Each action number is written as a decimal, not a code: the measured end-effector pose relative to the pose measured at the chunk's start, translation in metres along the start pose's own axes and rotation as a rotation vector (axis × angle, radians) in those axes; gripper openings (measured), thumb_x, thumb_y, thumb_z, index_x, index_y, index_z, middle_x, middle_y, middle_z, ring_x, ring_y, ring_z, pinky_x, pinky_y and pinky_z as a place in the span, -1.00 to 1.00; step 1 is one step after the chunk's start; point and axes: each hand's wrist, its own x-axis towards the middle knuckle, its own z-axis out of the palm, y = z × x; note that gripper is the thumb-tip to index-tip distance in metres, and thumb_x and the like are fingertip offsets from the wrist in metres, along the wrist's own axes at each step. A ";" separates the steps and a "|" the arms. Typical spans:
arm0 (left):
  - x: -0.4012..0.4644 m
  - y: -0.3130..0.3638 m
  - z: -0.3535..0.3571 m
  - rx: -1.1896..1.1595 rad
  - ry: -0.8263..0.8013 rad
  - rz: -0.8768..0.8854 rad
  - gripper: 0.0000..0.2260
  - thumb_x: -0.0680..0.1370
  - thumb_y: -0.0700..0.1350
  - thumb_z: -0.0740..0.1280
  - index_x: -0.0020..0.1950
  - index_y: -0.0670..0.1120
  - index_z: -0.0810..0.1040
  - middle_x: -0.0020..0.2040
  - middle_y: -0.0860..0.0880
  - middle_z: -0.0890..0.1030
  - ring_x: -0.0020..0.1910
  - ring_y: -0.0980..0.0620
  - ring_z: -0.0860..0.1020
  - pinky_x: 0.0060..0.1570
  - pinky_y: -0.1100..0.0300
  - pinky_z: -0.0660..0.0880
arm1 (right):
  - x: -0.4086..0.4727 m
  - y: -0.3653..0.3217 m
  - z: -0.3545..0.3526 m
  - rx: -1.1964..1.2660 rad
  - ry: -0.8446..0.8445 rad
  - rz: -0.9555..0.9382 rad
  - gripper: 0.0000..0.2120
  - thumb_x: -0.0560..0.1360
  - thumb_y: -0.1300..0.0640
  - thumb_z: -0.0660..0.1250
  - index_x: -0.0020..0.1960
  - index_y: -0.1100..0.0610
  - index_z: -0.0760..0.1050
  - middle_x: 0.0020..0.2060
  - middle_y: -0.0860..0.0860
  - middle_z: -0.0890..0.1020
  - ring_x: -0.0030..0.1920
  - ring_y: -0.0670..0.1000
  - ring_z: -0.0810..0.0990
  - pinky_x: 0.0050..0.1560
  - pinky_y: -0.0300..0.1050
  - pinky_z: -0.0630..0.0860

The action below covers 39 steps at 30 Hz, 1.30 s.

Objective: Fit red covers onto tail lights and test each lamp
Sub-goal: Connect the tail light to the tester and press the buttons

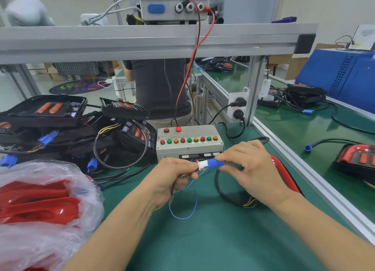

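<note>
The left hand pinches the white plug and the right hand pinches the blue plug; the two plugs touch between both grips, above the green table. The test box stands just behind, at 12 o'clock. A lamp with red cover lies at 3 o'clock, partly under the right hand. Red covers in a bag lie at 9 o'clock.

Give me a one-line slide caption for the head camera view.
Left hand and right hand join a white connector and blue connector before the test box.
</note>
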 end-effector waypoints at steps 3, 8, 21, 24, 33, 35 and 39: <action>-0.001 0.001 -0.002 0.056 -0.023 -0.040 -0.80 0.55 -0.28 0.29 -0.28 -0.21 0.56 -0.46 -0.03 0.52 -0.57 0.15 0.15 -0.57 0.37 0.09 | -0.002 0.000 0.003 -0.043 -0.007 -0.034 -0.86 0.34 0.11 0.48 -0.12 0.11 0.68 -0.26 -0.08 0.68 -0.29 0.00 0.59 -0.09 -0.11 0.30; 0.001 -0.003 0.000 0.046 0.031 -0.005 -0.83 0.53 -0.29 0.30 -0.26 -0.22 0.58 -0.46 -0.03 0.54 -0.57 0.15 0.13 -0.57 0.36 0.08 | -0.004 -0.003 0.001 0.099 -0.076 0.096 -0.83 0.34 0.08 0.49 -0.10 0.09 0.69 -0.26 -0.09 0.70 -0.30 0.00 0.61 -0.06 -0.05 0.34; 0.007 0.002 -0.005 0.069 -0.043 0.060 -0.90 0.52 -0.27 0.33 -0.12 -0.24 0.63 -0.40 -0.03 0.58 -0.54 0.15 0.14 -0.53 0.34 0.06 | 0.003 -0.007 0.004 0.137 -0.037 0.064 -0.81 0.30 0.09 0.49 -0.12 0.15 0.70 -0.26 -0.06 0.70 -0.23 -0.31 0.47 -0.10 -0.17 0.33; 0.009 -0.001 -0.007 0.024 -0.072 0.006 -0.90 0.52 -0.27 0.32 -0.05 -0.24 0.62 -0.37 -0.04 0.58 -0.55 0.15 0.15 -0.54 0.36 0.11 | 0.004 -0.005 0.007 0.164 -0.037 0.019 -0.82 0.30 0.11 0.49 -0.14 0.17 0.69 -0.31 -0.06 0.69 -0.26 -0.30 0.43 -0.11 -0.24 0.32; 0.025 -0.030 -0.018 0.171 -0.003 -0.072 -0.93 0.51 -0.28 0.35 -0.12 -0.13 0.60 -0.34 -0.11 0.62 -0.59 0.13 0.19 -0.57 0.35 0.11 | -0.004 -0.005 0.027 -0.115 -0.442 -0.015 -0.68 0.48 -0.05 0.40 0.19 0.03 0.60 0.10 -0.09 0.63 0.16 -0.02 0.53 0.24 -0.20 0.14; 0.028 -0.033 -0.022 0.220 0.031 -0.018 -0.94 0.49 -0.27 0.37 -0.14 -0.13 0.60 -0.34 -0.11 0.62 -0.57 0.11 0.23 -0.55 0.33 0.17 | -0.007 -0.005 0.014 -0.010 -0.285 0.047 -0.62 0.45 -0.09 0.39 0.21 0.05 0.60 0.13 -0.10 0.58 0.18 -0.05 0.49 0.28 -0.17 0.19; 0.026 -0.040 -0.022 0.343 0.044 0.149 -0.88 0.46 -0.27 0.40 -0.22 -0.08 0.64 -0.33 -0.06 0.65 -0.42 0.04 0.38 -0.44 0.34 0.29 | -0.019 0.028 -0.040 0.055 0.228 0.666 -0.75 0.52 0.04 0.37 0.17 0.06 0.55 0.04 -0.05 0.54 0.05 -0.06 0.49 0.08 -0.23 0.32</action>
